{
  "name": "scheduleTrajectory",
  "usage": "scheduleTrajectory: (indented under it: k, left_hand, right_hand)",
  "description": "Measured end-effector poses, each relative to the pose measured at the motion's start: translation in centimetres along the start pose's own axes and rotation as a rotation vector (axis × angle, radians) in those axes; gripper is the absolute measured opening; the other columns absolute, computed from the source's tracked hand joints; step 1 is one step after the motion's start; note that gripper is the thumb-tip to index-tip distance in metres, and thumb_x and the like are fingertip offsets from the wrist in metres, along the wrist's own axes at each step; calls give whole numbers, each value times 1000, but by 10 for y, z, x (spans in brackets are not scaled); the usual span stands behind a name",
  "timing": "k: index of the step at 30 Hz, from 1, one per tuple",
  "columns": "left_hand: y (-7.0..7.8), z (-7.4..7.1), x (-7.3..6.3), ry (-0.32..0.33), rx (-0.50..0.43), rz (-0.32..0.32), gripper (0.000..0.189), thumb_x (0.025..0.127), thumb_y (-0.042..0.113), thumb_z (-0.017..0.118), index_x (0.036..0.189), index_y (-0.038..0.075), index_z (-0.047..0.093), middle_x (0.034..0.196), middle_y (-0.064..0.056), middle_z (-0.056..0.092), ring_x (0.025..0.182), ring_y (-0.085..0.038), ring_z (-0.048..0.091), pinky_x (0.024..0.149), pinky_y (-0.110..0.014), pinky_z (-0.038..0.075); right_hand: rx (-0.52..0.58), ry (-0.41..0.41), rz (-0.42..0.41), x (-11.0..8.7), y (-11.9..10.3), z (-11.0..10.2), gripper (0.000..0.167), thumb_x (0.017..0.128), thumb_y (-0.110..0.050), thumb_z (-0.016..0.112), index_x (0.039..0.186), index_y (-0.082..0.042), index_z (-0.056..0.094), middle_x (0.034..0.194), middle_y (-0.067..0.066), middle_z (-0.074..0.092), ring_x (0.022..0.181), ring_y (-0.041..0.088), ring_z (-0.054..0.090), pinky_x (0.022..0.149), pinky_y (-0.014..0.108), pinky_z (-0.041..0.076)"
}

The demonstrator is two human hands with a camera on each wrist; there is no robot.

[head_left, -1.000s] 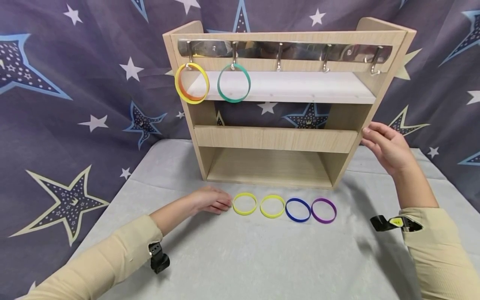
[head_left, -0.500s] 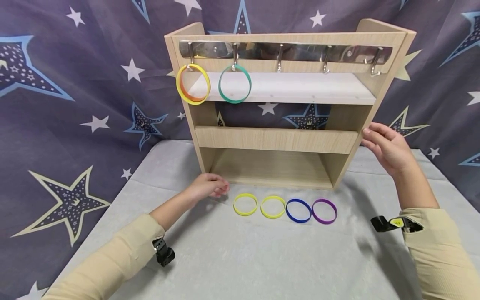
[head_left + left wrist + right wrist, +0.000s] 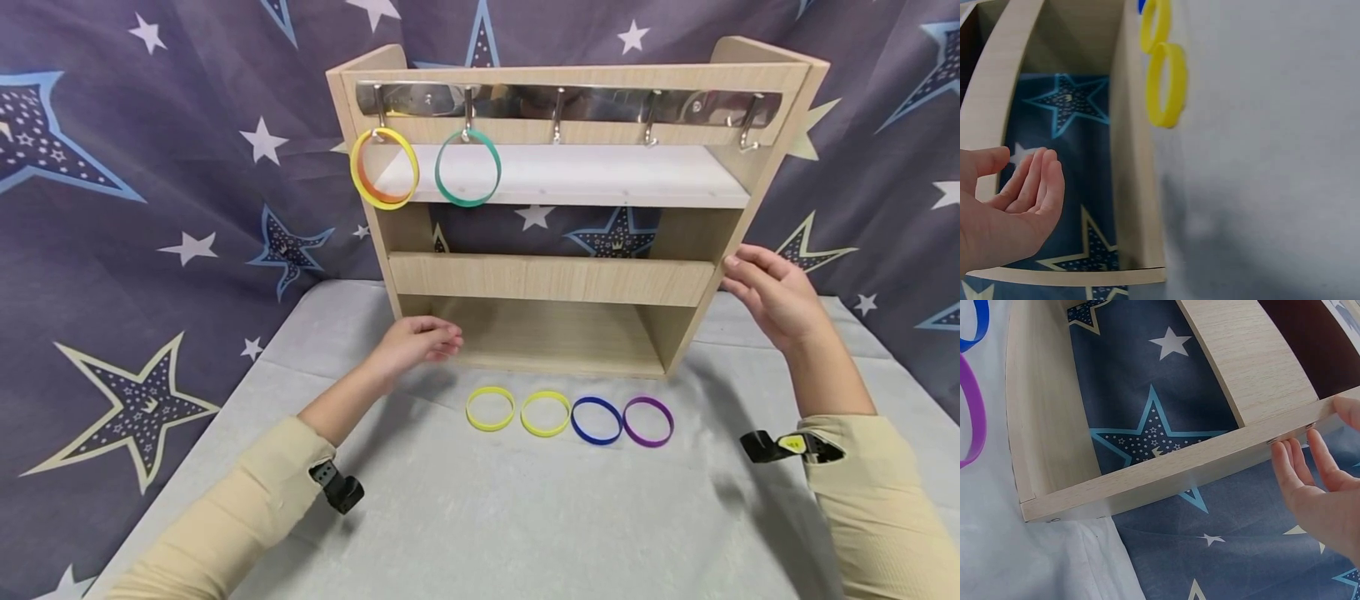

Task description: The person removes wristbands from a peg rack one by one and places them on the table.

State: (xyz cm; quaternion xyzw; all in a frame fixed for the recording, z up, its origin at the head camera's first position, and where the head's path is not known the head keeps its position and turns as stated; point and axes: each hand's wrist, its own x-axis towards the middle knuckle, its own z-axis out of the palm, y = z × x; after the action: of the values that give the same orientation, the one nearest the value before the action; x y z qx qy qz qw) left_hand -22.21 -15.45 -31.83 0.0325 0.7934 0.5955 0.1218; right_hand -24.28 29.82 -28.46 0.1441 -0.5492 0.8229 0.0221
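Note:
My left hand [image 3: 420, 343] hovers before the lower left opening of the wooden shelf [image 3: 555, 279], holding nothing. In the left wrist view its fingers are loosely bent, with the thumb [image 3: 994, 161] apart. Thumb and fingertips of my right hand [image 3: 780, 296] rest against the edge and outer face of the shelf's right side. Yellow [image 3: 386, 206] and orange [image 3: 370, 188] wristbands hang from the leftmost hook, a green wristband [image 3: 468, 202] from the second. A row on the cloth has two yellow wristbands [image 3: 491, 428], a blue wristband [image 3: 596, 441] and a purple wristband [image 3: 649, 444].
Along the shelf's top front runs a metal hook rail [image 3: 517, 101]; its three right hooks carry no bands. Grey cloth [image 3: 525, 525] covers the table. A star-patterned curtain [image 3: 217, 125] hangs behind and at the sides.
My left hand has risen from beside the left yellow wristband on the cloth to the shelf's lower left opening. My right hand keeps its place on the shelf's side.

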Motion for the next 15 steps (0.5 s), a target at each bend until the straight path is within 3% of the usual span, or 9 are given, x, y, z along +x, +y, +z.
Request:
scheduleTrajectory:
  k: [8,15]
  left_hand:
    - [22,-6,0,50,-78,41,36,97,16,55,124,-9,56,86,5,71,79,-2,68,79,-19,60]
    - [39,-7,-2,60,-145,92,33,98,14,55,121,-10,55,87,3,71,80,-3,69,87,-23,59]
  right_hand:
    - [9,7,-1,1,-1,1,18,93,5,52,98,-6,66,93,0,67,88,9,66,78,17,57]
    - [-4,19,11,-1,0,1,18,93,4,53,98,-7,67,94,-1,67,89,8,67,78,17,57]
